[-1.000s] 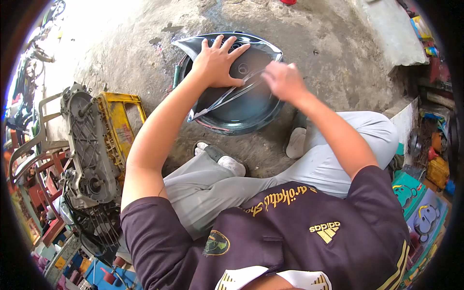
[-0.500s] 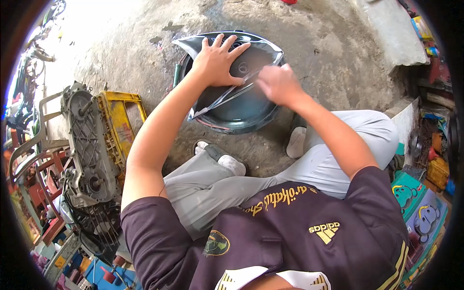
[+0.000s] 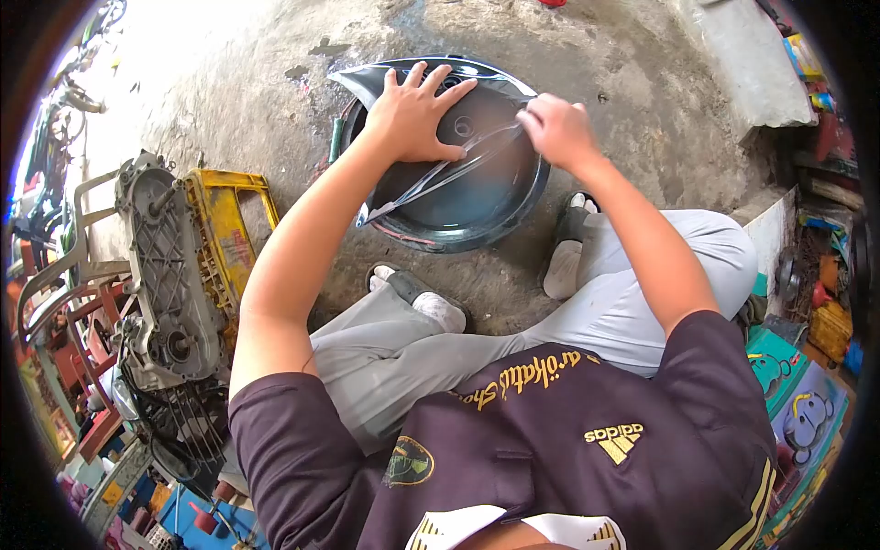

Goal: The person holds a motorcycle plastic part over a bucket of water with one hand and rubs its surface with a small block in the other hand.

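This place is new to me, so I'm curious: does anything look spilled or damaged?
Dark patches mark the concrete floor beyond the panel; they could be spills, though I can't tell of what. The slab at upper right has a jagged edge, as if broken. The panel under the left hand shows no clear damage.

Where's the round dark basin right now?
In the head view, the round dark basin sits at upper centre on the concrete floor, partly beneath the curved panel under the spread left hand.
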